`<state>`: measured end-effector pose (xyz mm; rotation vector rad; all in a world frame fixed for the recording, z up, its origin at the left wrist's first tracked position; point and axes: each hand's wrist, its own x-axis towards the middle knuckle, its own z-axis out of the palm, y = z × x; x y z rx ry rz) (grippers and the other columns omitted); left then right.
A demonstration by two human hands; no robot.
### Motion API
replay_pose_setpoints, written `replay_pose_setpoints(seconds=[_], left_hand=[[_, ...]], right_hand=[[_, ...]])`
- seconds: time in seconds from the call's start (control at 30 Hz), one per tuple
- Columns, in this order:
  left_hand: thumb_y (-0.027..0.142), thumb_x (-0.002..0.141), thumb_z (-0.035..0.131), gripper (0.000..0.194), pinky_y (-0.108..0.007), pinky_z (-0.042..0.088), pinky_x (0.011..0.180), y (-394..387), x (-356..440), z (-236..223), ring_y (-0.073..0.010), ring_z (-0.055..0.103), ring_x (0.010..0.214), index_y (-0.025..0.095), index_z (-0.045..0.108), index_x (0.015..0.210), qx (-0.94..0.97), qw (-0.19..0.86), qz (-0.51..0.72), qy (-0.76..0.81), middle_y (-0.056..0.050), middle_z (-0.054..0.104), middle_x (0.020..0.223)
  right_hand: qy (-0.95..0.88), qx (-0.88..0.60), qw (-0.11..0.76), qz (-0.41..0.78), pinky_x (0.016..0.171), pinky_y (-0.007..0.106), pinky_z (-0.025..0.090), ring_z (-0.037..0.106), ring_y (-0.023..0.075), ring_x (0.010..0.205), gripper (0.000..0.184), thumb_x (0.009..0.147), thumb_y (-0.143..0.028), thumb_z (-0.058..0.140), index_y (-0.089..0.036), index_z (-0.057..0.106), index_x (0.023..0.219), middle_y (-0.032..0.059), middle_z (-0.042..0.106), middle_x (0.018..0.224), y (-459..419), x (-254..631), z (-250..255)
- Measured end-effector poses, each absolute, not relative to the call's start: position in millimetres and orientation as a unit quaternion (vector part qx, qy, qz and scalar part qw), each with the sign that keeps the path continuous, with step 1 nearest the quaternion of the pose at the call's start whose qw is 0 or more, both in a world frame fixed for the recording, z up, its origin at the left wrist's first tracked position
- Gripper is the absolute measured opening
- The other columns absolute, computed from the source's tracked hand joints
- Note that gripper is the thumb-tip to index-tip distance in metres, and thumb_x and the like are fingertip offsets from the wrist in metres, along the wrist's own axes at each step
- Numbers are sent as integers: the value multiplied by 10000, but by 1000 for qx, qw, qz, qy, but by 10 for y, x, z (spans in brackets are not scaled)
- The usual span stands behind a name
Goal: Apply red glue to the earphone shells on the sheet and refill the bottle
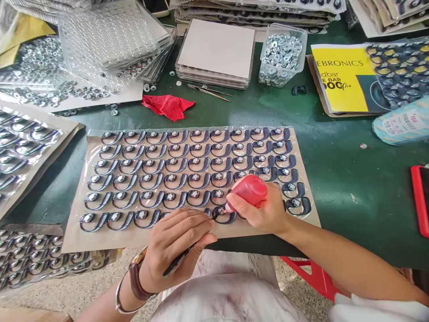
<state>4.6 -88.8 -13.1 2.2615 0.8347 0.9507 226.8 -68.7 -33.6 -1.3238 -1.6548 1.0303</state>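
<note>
My left hand (179, 235) is closed around black tweezers (180, 260), whose tip reaches a hook-shaped dark part (225, 218) in the front row. In my right hand (270, 212) is a red squeeze bottle (250, 189), tilted with its pale nozzle down close to the same part. Both hands rest over a brown cardboard sheet (75, 235) that carries rows of these dark ear-hook parts under or in clear plastic. Most have a round silvery piece at one end. My hands hide some parts of the front rows.
Behind lie a red cloth scrap (168, 106), pointed metal tools (209, 91), a stack of white-topped trays (216, 49) and a clear tub (283, 53) of small metal discs. Loose discs (43, 58) spread at left. At right are a blue-white bottle (402, 123) and a red-cased phone (420, 201).
</note>
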Motion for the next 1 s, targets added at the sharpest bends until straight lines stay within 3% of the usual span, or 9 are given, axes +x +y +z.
replay_pose_setpoints(seconds=[0.27,0.47,0.6,0.8,1.0], left_hand=[[8,829,627,186,-305,578,743,-846,36,-140,-172,702,834,102,685,979,820,297,359,332,-76,734,864],[47,836,643,224,-323,591,775,-865,33,-144,-190,712,862,116,671,1048,839,274,354,309,-73,741,873],[57,857,630,211,-319,594,778,-884,36,-130,-186,711,877,123,663,1054,844,266,345,312,-72,744,886],[148,906,619,172,-352,608,761,-848,62,-85,-220,729,877,44,683,1028,887,150,330,287,-116,754,898],[161,883,671,196,-380,617,829,-772,96,-129,-239,737,923,38,697,1033,910,86,288,286,-107,765,933]], right_hand=[[-679,-468,444,351,560,237,523,660,132,613,220,823,-398,744,-192,669,799,10,706,732,-732,2242,-313],[-589,-501,377,510,572,244,538,678,146,635,230,866,-437,709,-212,681,828,4,709,740,-681,2534,19],[-563,-486,388,545,567,264,567,705,173,648,234,870,-456,701,-222,696,876,12,719,749,-517,2758,138],[-616,-470,393,495,523,249,531,651,138,564,228,829,-438,743,-216,691,824,-11,696,680,-191,2605,-39],[-640,-436,405,486,608,279,567,679,158,635,238,808,-432,751,-213,671,852,17,720,745,-152,2364,-292]])
